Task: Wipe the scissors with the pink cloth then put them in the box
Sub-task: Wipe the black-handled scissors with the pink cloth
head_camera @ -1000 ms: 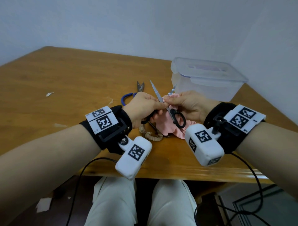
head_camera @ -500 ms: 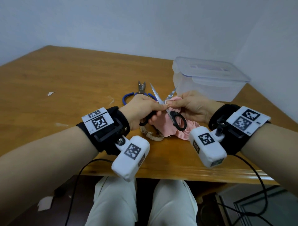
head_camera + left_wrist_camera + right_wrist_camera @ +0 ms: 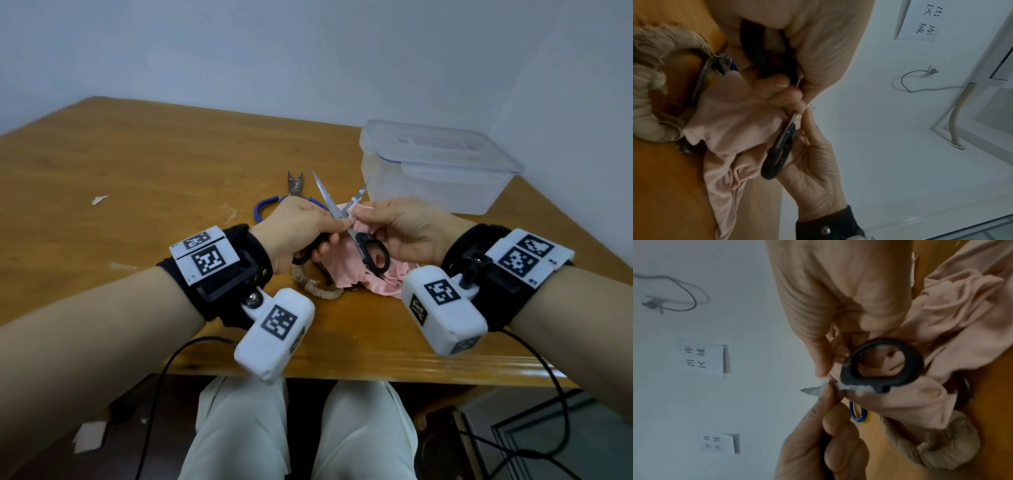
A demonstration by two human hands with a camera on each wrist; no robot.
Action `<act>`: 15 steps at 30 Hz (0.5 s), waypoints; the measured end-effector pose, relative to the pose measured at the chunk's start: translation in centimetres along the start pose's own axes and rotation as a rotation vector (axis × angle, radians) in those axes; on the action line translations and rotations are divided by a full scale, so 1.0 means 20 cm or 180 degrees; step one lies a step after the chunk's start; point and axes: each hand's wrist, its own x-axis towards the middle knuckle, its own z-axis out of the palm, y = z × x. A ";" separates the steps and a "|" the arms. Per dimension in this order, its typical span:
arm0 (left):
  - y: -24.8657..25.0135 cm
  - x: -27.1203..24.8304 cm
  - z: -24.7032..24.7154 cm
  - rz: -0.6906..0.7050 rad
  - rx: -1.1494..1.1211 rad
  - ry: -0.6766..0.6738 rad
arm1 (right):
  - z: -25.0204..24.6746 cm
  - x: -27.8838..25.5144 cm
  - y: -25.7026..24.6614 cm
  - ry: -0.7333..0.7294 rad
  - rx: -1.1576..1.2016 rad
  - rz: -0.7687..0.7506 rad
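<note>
My left hand (image 3: 301, 229) clamps the stiff, sharp scissors (image 3: 346, 219) by a handle loop; right hand (image 3: 400, 226) pinches soft pink cloth (image 3: 346, 270) on blade.

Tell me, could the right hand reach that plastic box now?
Probably not yet: the right hand pinches the pink cloth round the scissors. The box sits just beyond, lid on.

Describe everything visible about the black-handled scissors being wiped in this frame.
The black-handled scissors have two silvery metal blades spread open in a V, tips pointing away from the person, and black plastic loop handles. They are held above the wooden table. The left hand grips one handle; the right hand pinches the pink cloth around one blade. That blade looks mottled.
</note>
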 end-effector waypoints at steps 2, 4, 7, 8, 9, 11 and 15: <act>0.00 -0.01 0.01 0.0026 -0.0009 -0.0009 | 0.01 0.01 0.01 -0.0023 0.0104 0.0062; 0.00 -0.01 0.02 0.0028 0.0005 -0.0003 | 0.01 0.01 0.01 -0.0028 0.0164 0.0083; 0.00 -0.02 0.03 0.0050 0.0133 0.0002 | 0.02 0.02 0.00 -0.0022 0.0173 0.0146; 0.00 -0.02 0.03 0.0052 0.0180 -0.0001 | 0.02 0.03 0.00 -0.0010 0.0172 0.0170; 0.00 -0.02 0.03 0.0052 0.0225 -0.0010 | 0.03 0.03 0.00 0.0028 0.0174 0.0181; 0.00 -0.02 0.04 0.0053 0.0300 -0.0034 | 0.04 0.02 0.00 0.0096 0.0208 0.0168; 0.00 -0.02 0.03 0.0060 0.0341 -0.0041 | 0.04 0.04 0.01 0.0173 0.0301 0.0084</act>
